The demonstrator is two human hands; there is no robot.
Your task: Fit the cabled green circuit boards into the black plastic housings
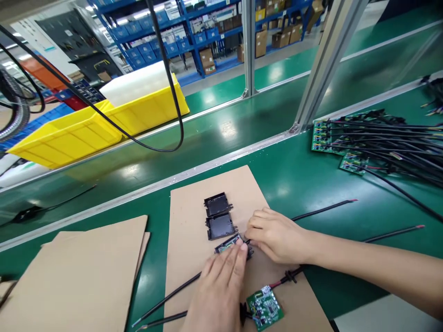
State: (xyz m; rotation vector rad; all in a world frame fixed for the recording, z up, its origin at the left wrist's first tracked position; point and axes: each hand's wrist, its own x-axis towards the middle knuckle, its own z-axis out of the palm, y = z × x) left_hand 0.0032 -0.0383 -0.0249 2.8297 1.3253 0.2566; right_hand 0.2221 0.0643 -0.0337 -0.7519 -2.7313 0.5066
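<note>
A small black plastic case with a green circuit board (226,246) in it lies on a cardboard sheet (187,216). My left hand (219,281) rests over this case, its fingers stretched out and pressing on the board; the thumb is hidden. Beside the case's right end, my right hand (273,235) pinches a black cable (320,210), which runs out to the right to a red-tipped end. Above the case are two black case halves (220,226), lying with their hollow sides up. Close to my left wrist lies a loose green circuit board (266,306) with black cables attached.
Many boards with black cables (380,143) are heaped at the right. Stacked cardboard sheets (79,272) lie at the left. Beyond a metal rail stand yellow bins (76,136). A black cable loop (173,138) hangs above, and metal posts (325,64) rise at the back.
</note>
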